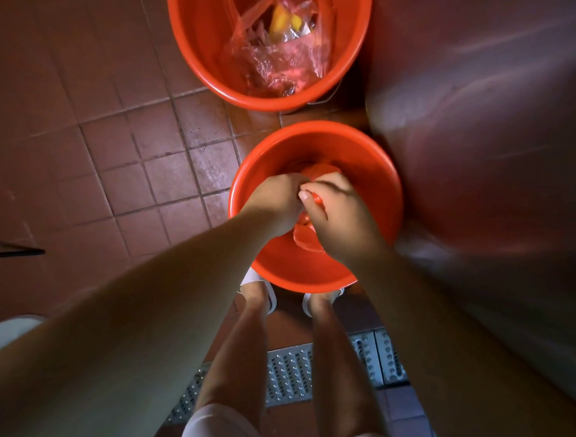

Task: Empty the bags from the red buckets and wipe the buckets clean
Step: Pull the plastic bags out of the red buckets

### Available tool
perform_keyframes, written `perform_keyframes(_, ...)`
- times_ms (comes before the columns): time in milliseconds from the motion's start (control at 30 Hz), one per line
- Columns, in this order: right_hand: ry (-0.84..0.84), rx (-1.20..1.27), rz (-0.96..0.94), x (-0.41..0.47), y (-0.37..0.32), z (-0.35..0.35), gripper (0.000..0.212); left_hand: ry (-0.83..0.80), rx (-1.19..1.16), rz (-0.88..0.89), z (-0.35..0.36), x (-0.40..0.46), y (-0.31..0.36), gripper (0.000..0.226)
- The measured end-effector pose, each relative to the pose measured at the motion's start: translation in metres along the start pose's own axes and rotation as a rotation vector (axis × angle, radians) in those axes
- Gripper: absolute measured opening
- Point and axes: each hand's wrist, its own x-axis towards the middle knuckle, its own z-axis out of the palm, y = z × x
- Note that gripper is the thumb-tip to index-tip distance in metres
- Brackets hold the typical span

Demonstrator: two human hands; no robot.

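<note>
Head view, left hand (277,201), right hand (341,217) gripping red bag (318,173)

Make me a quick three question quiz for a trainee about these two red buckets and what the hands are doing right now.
1. True or false: both hands are inside the near bucket.
2. What lies in the far bucket? A) a clear plastic bag holding something yellow B) a folded towel C) nothing
3. Fill in: the right hand grips a bunched ___ bag.

Key
1. True; the left hand and the right hand meet over the bag in it.
2. A; the clear plastic bag is still inside.
3. Red.
</note>
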Motion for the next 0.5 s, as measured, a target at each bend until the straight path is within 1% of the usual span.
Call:
perform_keyframes(67, 0.053, -0.024, -0.031, -0.006, 0.004, 0.001, 0.028, -0.015, -0.065, -0.06, 0.001, -0.001, -0.002, 0.021)
perform_keyframes(133, 0.084, -0.059, -0.013, -0.012, 0.009, 0.002, 0.028, 0.018, -0.153, -0.163, 0.002, -0.001, -0.006, 0.01)
perform_keyframes(200, 0.081, -0.104, 0.014, -0.016, 0.011, 0.002, 0.029, -0.029, -0.345, -0.221, 0.001, -0.003, -0.009, 0.017)
perform_keyframes(267, 0.111, -0.138, 0.002, -0.016, 0.013, -0.001, 0.025, -0.146, -0.619, -0.249, -0.003, -0.008, -0.009, 0.025)
perform_keyframes(333, 0.14, -0.178, -0.026, -0.016, 0.014, -0.003, 0.021, -0.219, -0.82, -0.272, -0.009, -0.014, -0.011, 0.023)
perform_keyframes(367, 0.138, -0.197, -0.031, -0.017, 0.014, -0.004, 0.021, -0.225, -0.891, -0.279, -0.012, -0.016, -0.012, 0.02)
perform_keyframes(433, 0.125, -0.225, -0.008, -0.017, 0.015, -0.003, 0.023, -0.185, -0.975, -0.292, -0.018, -0.021, -0.015, 0.014)
perform_keyframes(500, 0.148, -0.246, 0.033, -0.018, 0.017, -0.004, 0.025, -0.12, -0.892, -0.307, -0.024, -0.024, -0.018, 0.008)
